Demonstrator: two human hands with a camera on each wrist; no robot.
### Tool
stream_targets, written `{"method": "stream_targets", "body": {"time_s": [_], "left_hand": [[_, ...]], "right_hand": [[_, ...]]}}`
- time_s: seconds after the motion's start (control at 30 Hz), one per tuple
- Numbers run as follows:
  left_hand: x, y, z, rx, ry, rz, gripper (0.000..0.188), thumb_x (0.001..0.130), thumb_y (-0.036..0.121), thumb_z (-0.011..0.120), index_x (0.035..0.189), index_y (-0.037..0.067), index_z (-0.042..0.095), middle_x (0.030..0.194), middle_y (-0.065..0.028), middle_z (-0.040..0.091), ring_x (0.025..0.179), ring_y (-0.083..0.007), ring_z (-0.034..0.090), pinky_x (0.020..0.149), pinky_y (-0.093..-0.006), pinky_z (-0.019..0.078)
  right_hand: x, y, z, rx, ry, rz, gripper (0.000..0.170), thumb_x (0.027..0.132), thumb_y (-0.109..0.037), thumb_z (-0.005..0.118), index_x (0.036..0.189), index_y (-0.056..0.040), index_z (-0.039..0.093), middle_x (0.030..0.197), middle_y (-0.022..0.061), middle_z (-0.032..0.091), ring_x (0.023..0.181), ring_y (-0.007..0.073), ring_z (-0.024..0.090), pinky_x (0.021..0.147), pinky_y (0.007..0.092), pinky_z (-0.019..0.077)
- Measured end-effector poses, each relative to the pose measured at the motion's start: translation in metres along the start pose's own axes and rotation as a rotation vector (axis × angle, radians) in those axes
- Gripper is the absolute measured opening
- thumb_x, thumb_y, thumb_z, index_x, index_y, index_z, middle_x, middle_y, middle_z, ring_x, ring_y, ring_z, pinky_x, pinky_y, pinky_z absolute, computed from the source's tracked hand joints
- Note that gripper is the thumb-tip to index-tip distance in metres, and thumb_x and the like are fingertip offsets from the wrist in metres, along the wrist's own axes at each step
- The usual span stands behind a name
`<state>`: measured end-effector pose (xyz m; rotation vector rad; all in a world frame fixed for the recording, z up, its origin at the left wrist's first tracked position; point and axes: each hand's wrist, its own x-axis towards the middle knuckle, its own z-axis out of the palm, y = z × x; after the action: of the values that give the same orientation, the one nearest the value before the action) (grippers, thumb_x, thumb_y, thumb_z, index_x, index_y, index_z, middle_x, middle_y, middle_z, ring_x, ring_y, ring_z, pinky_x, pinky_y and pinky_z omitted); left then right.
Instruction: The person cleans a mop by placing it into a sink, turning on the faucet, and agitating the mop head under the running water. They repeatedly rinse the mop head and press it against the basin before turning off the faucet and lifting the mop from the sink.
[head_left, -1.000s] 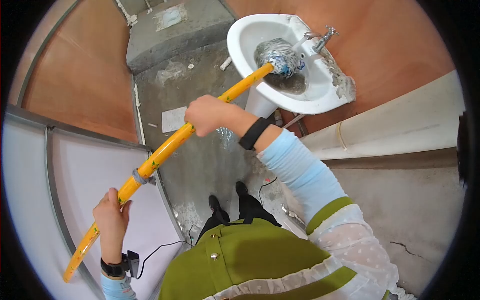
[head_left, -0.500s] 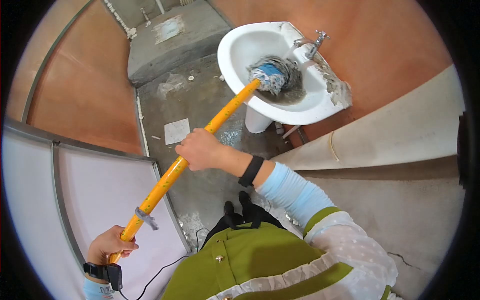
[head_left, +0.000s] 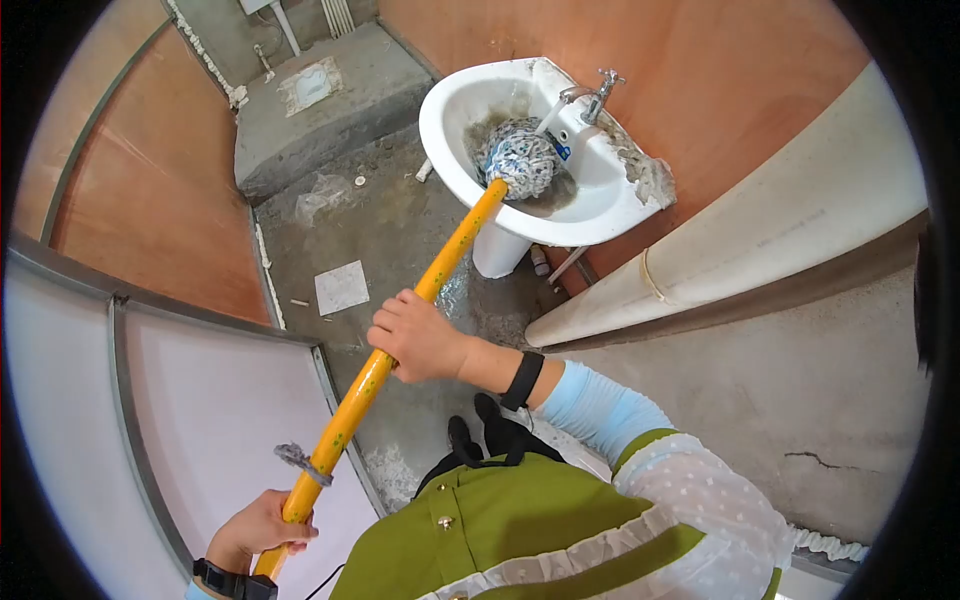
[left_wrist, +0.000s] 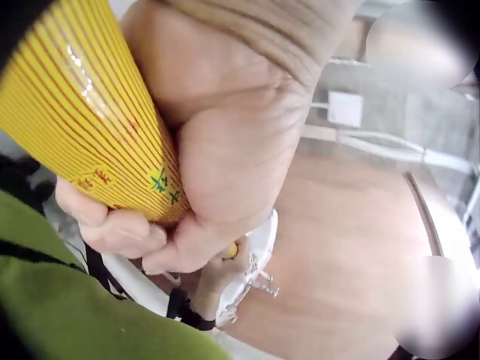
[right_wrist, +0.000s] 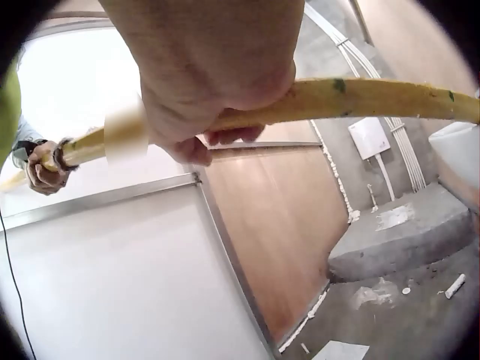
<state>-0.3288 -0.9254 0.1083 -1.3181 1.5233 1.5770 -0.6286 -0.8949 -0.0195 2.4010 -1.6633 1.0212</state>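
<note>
Head view: A mop (head_left: 525,165) rests head-down in the sink (head_left: 437,150) beneath a running tap (head_left: 600,98); right hand (head_left: 420,338) grasps mid-pole (head_left: 357,402), left hand (head_left: 262,525) its near end, a spread suited to leverage. The pole crosses close to the rim; floor (head_left: 385,220) opens left, a panel (head_left: 230,400) bounding the near left.

Left wrist view: Fingers and thumb wrap the pole.

Right wrist view: The other grip closes round it, though the palm hides some fingers.
</note>
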Motion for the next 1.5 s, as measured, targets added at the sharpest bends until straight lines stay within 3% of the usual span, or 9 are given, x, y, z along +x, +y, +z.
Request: {"method": "stream_targets", "body": {"time_s": [0.17,0.3,0.4,0.6,0.8,1.03,1.23,1.37,1.5], "left_hand": [[0.004,-0.021,0.001,-0.522,-0.410,-0.097,0.014,0.069,0.000,0.060,0.077,-0.001,0.049,0.059,-0.0045,0.047,0.051,-0.0132,0.048,0.048,-0.0268,0.0405],[0.007,0.002,0.021,-0.309,-0.268,0.112,0.021,0.069,0.001,0.061,0.085,0.000,0.048,0.061,-0.0038,0.048,0.052,-0.0126,0.048,0.049,-0.0268,0.0411],[0.019,0.013,0.038,0.142,0.211,0.357,0.023,0.071,0.003,0.061,0.089,0.002,0.047,0.065,-0.0023,0.049,0.052,-0.0092,0.047,0.048,-0.0237,0.0409],[0.032,0.002,0.046,-0.229,-0.116,0.187,0.020,0.070,-0.001,0.060,0.081,0.002,0.044,0.061,-0.0039,0.046,0.048,-0.0123,0.046,0.045,-0.0255,0.0401],[0.026,-0.011,0.037,-0.534,-0.328,0.142,0.017,0.069,-0.001,0.058,0.079,0.001,0.044,0.060,-0.0053,0.046,0.048,-0.0151,0.046,0.044,-0.0269,0.0393],[0.044,-0.021,0.029,-0.231,-0.288,0.309,0.017,0.070,0.007,0.060,0.081,0.004,0.046,0.059,-0.0032,0.049,0.049,-0.0108,0.049,0.046,-0.0238,0.0412],[0.046,-0.015,0.028,0.105,-0.152,0.406,0.025,0.069,0.018,0.063,0.081,0.003,0.047,0.058,-0.0047,0.052,0.052,-0.0123,0.050,0.050,-0.0273,0.0414],[0.019,-0.005,0.029,0.523,0.226,0.588,0.037,0.066,0.025,0.064,0.089,0.000,0.049,0.071,-0.0151,0.054,0.068,-0.0316,0.053,0.064,-0.0400,0.0427],[0.001,-0.018,-0.013,1.150,1.009,0.800,0.038,0.063,0.024,0.064,0.094,0.006,0.051,0.101,-0.0146,0.051,0.101,-0.0279,0.046,0.083,-0.0422,0.0364]], "right_hand": [[-0.002,-0.001,-0.004,-0.015,-0.088,-0.011,0.020,0.052,-0.019,0.063,0.065,-0.0104,0.051,0.069,0.0040,0.051,0.070,0.0207,0.052,0.062,0.0314,0.0381],[0.011,0.004,-0.015,-0.069,-0.555,0.036,0.016,0.054,-0.020,0.062,0.065,-0.0095,0.058,0.065,0.0066,0.058,0.066,0.0239,0.058,0.057,0.0349,0.0443],[0.017,0.004,-0.022,-0.108,-0.609,0.023,0.013,0.055,-0.020,0.060,0.064,-0.0106,0.061,0.063,0.0077,0.059,0.062,0.0259,0.059,0.054,0.0372,0.0457],[0.019,0.004,-0.028,-0.035,-0.765,-0.019,0.014,0.052,-0.016,0.060,0.064,-0.0099,0.058,0.057,0.0070,0.057,0.059,0.0286,0.057,0.051,0.0382,0.0431],[0.009,-0.002,-0.016,0.025,-0.385,-0.141,0.012,0.053,-0.018,0.060,0.062,-0.0118,0.055,0.066,0.0026,0.054,0.072,0.0213,0.055,0.067,0.0352,0.0402],[0.002,0.009,-0.005,-0.048,-0.479,-0.140,0.027,0.050,-0.022,0.066,0.072,-0.0124,0.055,0.072,0.0029,0.054,0.077,0.0210,0.053,0.070,0.0349,0.0393],[0.020,-0.006,-0.021,-0.044,-0.458,-0.065,0.019,0.050,-0.016,0.062,0.067,-0.0118,0.057,0.068,0.0033,0.055,0.070,0.0240,0.056,0.062,0.0357,0.0417],[0.023,-0.009,-0.021,-0.059,-0.510,-0.122,0.016,0.052,-0.015,0.061,0.066,-0.0109,0.056,0.066,0.0044,0.055,0.067,0.0252,0.055,0.061,0.0357,0.0417],[0.024,-0.006,-0.007,-0.072,-0.456,-0.097,0.016,0.051,-0.013,0.060,0.065,-0.0098,0.054,0.065,0.0047,0.055,0.067,0.0257,0.055,0.061,0.0352,0.0412]]}}
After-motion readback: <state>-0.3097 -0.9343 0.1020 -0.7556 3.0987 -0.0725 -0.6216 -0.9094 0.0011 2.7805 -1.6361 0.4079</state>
